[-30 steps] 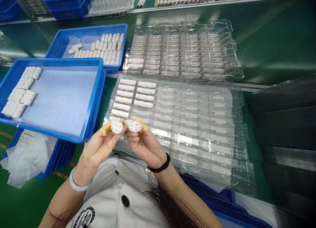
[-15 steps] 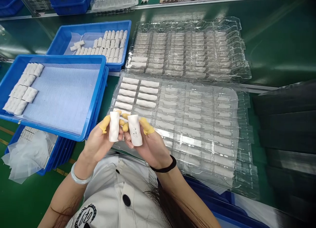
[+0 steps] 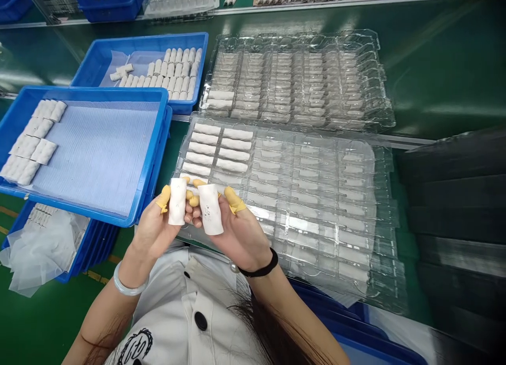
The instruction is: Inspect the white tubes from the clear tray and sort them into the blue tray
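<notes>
My left hand (image 3: 156,222) grips a white wavy-surfaced piece (image 3: 177,201) upright between its fingers. Beside it, my right hand (image 3: 241,233) holds a similar white piece (image 3: 211,209), slightly tilted, with small dark marks on its face. Yellow finger cots cover some fingertips of both hands. The two pieces are held close together but apart, above the near left edge of a clear plastic tray (image 3: 269,138). Several white pieces (image 3: 236,144) lie in that tray's two left columns. What the pieces are made for, I cannot tell.
On the left, a blue bin (image 3: 163,122) holds flat white pieces (image 3: 33,138) on a pale liner. Behind it stands another blue bin (image 3: 202,64) with rows of white pieces. A second clear tray stack (image 3: 379,80) lies farther back. Lower left, plastic film (image 3: 35,249) hangs over stacked bins.
Both pieces have been turned a little in the fingers, the right one leaning more. My hands have shifted slightly left in view.
</notes>
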